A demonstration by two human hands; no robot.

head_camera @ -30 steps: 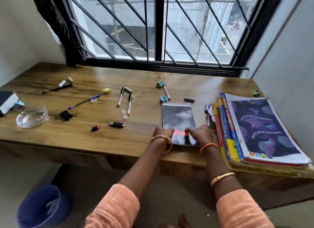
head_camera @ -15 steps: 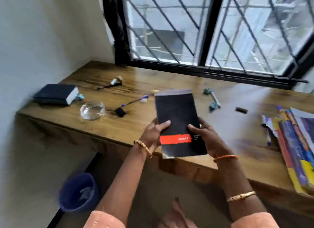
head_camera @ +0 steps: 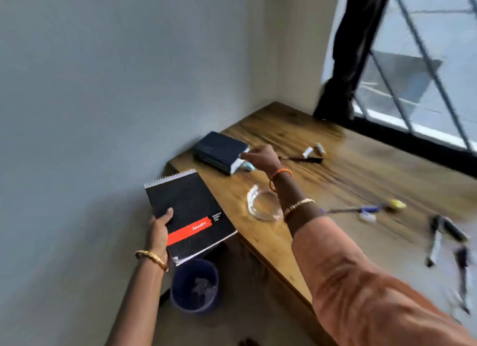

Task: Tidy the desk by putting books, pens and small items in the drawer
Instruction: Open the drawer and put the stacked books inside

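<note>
My left hand [head_camera: 158, 229] grips a black spiral notebook [head_camera: 191, 214] with a red stripe by its lower left edge. It hangs in the air off the wooden desk's [head_camera: 348, 180] left end. My right hand [head_camera: 262, 157] stretches across the desk to a thick dark book [head_camera: 219, 148] lying in the far left corner. Its loosely bent fingertips are at the book's near corner and hold nothing. No drawer is in view.
A glass dish [head_camera: 263, 203] sits under my right forearm. A black pen [head_camera: 307, 159], a blue pen [head_camera: 361, 209], a yellow bit [head_camera: 398, 204] and blurred dark tools [head_camera: 444, 229] lie scattered to the right. A blue bin [head_camera: 195, 285] stands on the floor below the notebook.
My right hand let go of the notebook and reached to the dark book. My left hand carried the notebook left, past the desk's end. My view swung left.
</note>
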